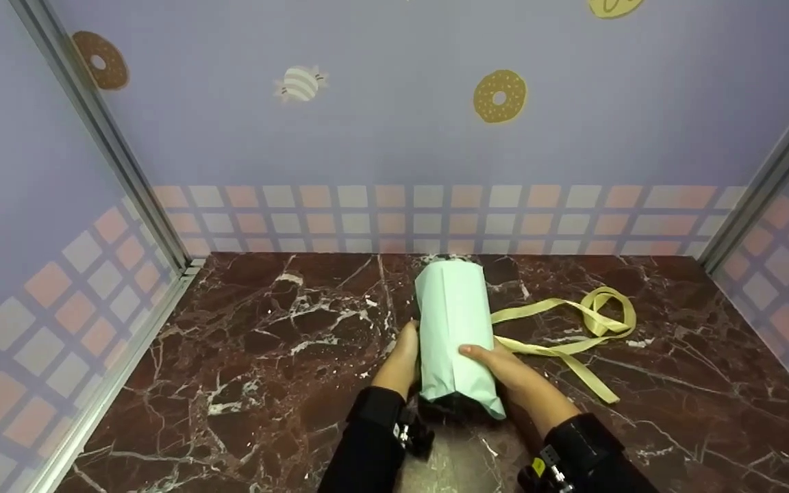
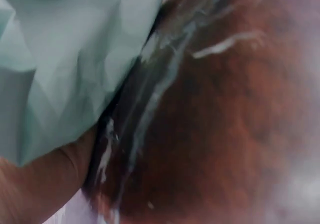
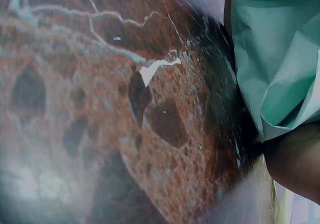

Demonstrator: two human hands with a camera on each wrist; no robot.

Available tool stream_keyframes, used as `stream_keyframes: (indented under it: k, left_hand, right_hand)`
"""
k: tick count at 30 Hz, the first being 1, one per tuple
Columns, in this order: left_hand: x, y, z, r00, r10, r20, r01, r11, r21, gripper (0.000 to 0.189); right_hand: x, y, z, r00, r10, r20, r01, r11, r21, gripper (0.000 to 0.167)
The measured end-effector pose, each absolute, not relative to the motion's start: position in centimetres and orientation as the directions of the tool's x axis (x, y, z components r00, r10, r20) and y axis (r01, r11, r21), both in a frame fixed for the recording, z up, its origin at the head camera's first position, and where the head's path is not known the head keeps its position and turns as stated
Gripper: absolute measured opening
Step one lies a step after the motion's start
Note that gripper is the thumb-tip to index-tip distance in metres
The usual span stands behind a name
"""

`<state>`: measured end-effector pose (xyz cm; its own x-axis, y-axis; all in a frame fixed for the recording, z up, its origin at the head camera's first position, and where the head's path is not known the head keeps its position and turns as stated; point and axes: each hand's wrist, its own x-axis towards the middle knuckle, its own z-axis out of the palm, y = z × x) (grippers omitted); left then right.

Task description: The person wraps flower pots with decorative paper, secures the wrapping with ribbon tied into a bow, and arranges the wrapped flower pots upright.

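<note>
A pale mint-green paper package [image 1: 453,315], roughly cylindrical, stands or leans on the marble surface between both hands. A lengthwise seam runs down its near side, and the lower paper edge flares with a pointed corner. My left hand [image 1: 401,359] grips its left side, with most fingers hidden. The right hand [image 1: 514,373] holds the lower right side, its thumb across the front. In the left wrist view, creased paper [image 2: 75,49] lies against the hand [image 2: 45,189]. The right wrist view shows folded paper [image 3: 280,39] above part of the right hand [image 3: 295,159].
A yellow ribbon [image 1: 531,309] extends from behind the package to the right, looping at its far end, with one loose tail. The dark red marble tabletop [image 1: 264,383] meets a patterned back wall [image 1: 394,137] and side walls with metal posts [image 1: 110,137].
</note>
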<state>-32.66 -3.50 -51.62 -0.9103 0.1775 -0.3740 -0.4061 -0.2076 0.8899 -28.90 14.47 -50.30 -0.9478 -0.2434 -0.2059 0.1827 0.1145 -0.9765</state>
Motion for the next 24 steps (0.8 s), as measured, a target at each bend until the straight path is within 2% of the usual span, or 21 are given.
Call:
stream_keyframes:
  k: [4,11,20,24]
  left_hand:
    - [-32.5,-3.3,-51.6,-0.909,0.178,-0.376,-0.411,-0.257,0.875,0.035]
    - [-32.0,-3.3,-52.0,-0.915,0.124,-0.384,-0.403,-0.289,0.868,0.046]
    - [-31.5,-3.4,-52.0,-0.925,0.083,-0.370,-0.378,-0.268,0.886,0.032]
    - [-31.5,-3.2,-52.1,-0.926,0.082,-0.368,-0.375,-0.292,0.880,0.039]
  right_hand:
    - [-28.9,14.5,-50.1,-0.951,-0.229,-0.208,0.186,0.114,-0.976,0.074]
    - [-28.9,14.4,-50.3,-0.949,-0.232,-0.212,0.190,0.112,-0.975,0.078]
    - [-28.8,14.4,-50.1,-0.954,-0.225,-0.199,0.180,0.100,-0.978,0.073]
    - [-28.6,14.4,-50.1,-0.952,-0.226,-0.206,0.190,0.091,-0.978,0.072]
